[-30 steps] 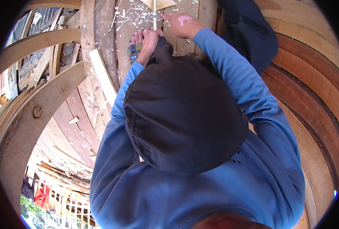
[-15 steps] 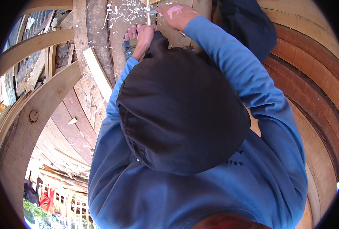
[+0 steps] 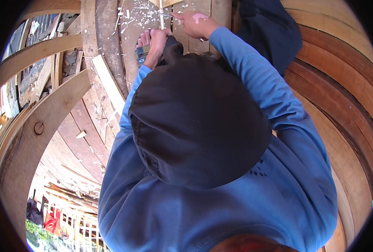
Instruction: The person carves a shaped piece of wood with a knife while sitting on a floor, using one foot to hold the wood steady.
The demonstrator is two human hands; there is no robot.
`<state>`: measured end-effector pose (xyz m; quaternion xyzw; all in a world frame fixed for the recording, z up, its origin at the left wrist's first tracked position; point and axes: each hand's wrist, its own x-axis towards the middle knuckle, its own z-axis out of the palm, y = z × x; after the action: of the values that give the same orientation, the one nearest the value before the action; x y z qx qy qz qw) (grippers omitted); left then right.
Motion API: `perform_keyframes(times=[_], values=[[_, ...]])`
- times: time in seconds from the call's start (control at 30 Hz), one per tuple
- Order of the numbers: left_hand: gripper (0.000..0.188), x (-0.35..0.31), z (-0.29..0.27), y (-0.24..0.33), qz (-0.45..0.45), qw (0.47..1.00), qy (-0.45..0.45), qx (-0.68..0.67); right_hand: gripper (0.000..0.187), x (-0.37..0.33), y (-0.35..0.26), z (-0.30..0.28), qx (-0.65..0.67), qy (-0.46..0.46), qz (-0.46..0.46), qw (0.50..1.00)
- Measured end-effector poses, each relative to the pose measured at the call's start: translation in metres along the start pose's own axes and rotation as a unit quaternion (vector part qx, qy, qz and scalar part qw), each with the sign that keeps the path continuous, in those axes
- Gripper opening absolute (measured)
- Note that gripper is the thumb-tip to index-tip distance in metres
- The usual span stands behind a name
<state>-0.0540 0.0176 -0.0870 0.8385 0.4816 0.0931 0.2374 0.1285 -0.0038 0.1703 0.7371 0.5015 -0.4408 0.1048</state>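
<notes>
At the top of the head view, my left hand (image 3: 158, 41) is closed around the lower end of a thin pale wooden stick (image 3: 161, 21), beside my foot (image 3: 143, 40) in a strapped sandal. My right hand (image 3: 198, 26) grips a knife, its handle hidden in the fist. The narrow blade (image 3: 166, 15) lies across the stick a little beyond my left hand, and my index finger stretches along it. Pale wood shavings (image 3: 142, 17) litter the planks around the stick. My dark-clothed knee (image 3: 199, 122) fills the middle of the view.
Curved wooden ribs (image 3: 39, 122) rise on the left, and brown curved planks (image 3: 342, 84) line the right side. A pale board (image 3: 107, 84) lies on the plank floor (image 3: 85, 147) at left. Another light wood piece (image 3: 174, 3) shows at the top edge.
My right hand has come slightly nearer and to the right, with the knife blade still across the stick. My left hand stays nearly in place. My right sleeve has shifted a little.
</notes>
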Motion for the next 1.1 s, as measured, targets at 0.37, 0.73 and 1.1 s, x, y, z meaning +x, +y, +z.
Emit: perform_keyframes(times=[0.37, 0.73, 1.1], values=[[0.015, -0.003, -0.096, 0.081, -0.014, 0.995, -0.068, -0.073, 0.056, 0.024, 0.025, 0.011, -0.135, 0.081, -0.072, 0.985], [0.014, -0.004, 0.008, -0.004, -0.004, 1.0, 0.024, 0.001, 0.044, 0.007, 0.007, 0.001, -0.046, 0.025, -0.05, 0.997], [0.016, -0.011, 0.018, 0.001, 0.036, 0.994, 0.089, 0.055, 0.037, 0.03, 0.017, 0.03, -0.074, 0.135, -0.067, 0.986]])
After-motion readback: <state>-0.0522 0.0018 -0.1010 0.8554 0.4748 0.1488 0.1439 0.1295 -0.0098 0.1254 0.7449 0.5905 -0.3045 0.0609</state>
